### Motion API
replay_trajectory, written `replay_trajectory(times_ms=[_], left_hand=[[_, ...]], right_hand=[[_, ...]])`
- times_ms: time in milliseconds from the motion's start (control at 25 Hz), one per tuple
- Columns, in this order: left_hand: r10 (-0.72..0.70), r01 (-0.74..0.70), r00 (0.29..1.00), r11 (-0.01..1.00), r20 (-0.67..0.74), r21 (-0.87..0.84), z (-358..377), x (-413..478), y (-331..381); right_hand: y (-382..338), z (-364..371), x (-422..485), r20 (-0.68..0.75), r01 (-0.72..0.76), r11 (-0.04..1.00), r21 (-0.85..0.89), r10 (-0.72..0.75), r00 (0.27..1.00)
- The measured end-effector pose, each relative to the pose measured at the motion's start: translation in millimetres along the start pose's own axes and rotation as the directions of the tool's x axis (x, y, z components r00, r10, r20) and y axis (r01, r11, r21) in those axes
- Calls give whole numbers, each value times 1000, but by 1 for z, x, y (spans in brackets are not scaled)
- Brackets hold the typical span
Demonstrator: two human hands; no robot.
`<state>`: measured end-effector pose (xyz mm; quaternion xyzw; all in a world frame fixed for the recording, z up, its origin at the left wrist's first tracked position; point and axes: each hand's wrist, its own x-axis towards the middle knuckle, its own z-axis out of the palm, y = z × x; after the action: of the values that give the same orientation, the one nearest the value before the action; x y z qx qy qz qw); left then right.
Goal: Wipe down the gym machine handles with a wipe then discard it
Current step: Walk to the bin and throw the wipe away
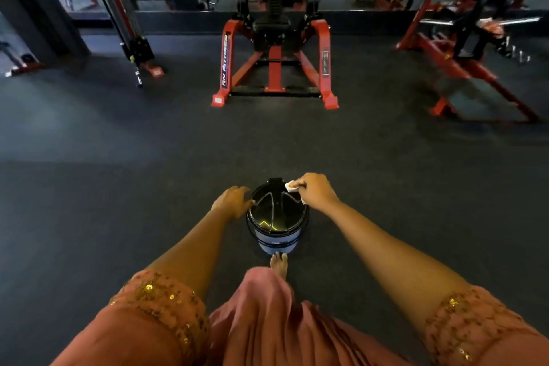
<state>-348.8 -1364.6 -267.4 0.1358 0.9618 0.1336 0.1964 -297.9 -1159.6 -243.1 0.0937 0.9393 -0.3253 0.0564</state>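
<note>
bare foot [279, 264] on dark rubber floor [118, 187], toes touching base of round bin | black-lidded blue plastic bin [277, 226] just ahead of foot | left hand [233, 201] spread loose, fingertips at lid's left rim, holding nothing | right hand [316, 191] pinching crumpled white wipe [291, 186] over lid's far-right edge | red steel gym machine [274, 65] well beyond, at far floor edge

i see a dark rubber gym floor [118, 187] across the whole view. a small bin [277, 235] with a black lid stands on it near me, and a bare foot [279, 264] rests on the floor touching the bin's base. farther off, a red machine frame [274, 68] stands centred; a cable station [139, 50] stands left, another red frame [463, 68] right.
</note>
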Motion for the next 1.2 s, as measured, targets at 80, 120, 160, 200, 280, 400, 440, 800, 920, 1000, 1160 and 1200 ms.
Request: replay_trajectory(times_ms=[80,120,160,200,280,400,440,800,920,1000,1160,1200], left_hand=[[5,-5,1000,1000,-17,-18,4,14,4],[6,-6,1000,1000,-19,-29,5,20,7],[5,-5,1000,999,-16,-38,7,27,9],[6,-7,1000,999,-15,-37,6,34,10],[9,-10,1000,999,-25,-41,3,51,14],[10,-14,999,996,-50,-87,-3,69,14],[11,-15,999,996,-48,-87,-2,70,12],[-86,90,995,989,41,-114,32,75,-8],[-110,115,993,986,47,-122,37,84,-15],[-127,135,989,984,77,-118,43,92,-20],[-151,166,982,977,116,-130,57,117,-29],[-154,169,981,976,119,-134,58,125,-30]], right_hand=[[8,-2,12,3,18,1000,1,-18,1000],[11,-2,17,6,20,1000,4,-20,1000],[14,-3,23,9,19,1000,9,-19,1000],[16,-2,31,13,17,1000,14,-18,1000],[20,-1,46,32,4,1000,3,-5,999],[25,7,66,90,-9,1000,-27,12,996],[26,11,70,108,0,999,-35,4,994],[30,40,102,205,-30,996,-83,46,978],[36,55,124,297,-41,992,-119,74,952],[42,72,139,357,-59,988,-146,108,928],[52,102,175,371,-125,987,-104,155,915],[53,105,185,384,-131,985,-109,163,909]])
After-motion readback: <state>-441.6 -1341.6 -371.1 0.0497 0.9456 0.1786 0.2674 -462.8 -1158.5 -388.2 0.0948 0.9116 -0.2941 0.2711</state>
